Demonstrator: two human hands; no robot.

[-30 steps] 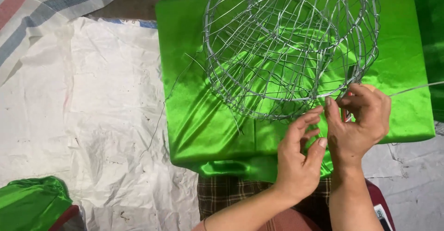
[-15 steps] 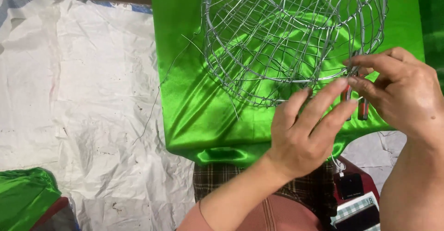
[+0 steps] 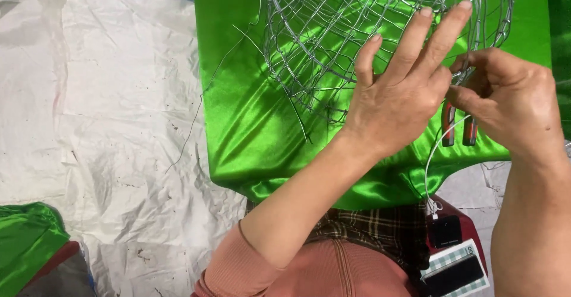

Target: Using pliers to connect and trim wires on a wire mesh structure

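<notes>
A rounded cage-like frame of thin silver wire is seen at the far middle of the scene, resting on a shiny bright green satin cloth that is draped toward the near side over the person's lap. Loose wire ends are seen trailing from the frame's left and near sides onto the cloth.

The left hand is laid against the near right part of the frame, palm down, with the fingers spread and stretched far across the mesh; nothing is seen to be pinched by it. The right hand is held just to the right, touching the left hand, with its fingers curled and pressed together around a pair of pliers with red and black handles. Only the handles are shown below the fingers; the jaws of the pliers are hidden between the two hands.

A thin white cable is seen running from near the pliers down to small dark devices at the near right. A plaid garment and a salmon-pink sleeve are seen at the near edge. A crinkled white plastic sheet is spread on the left, and a second piece of green cloth lies at the near left corner.
</notes>
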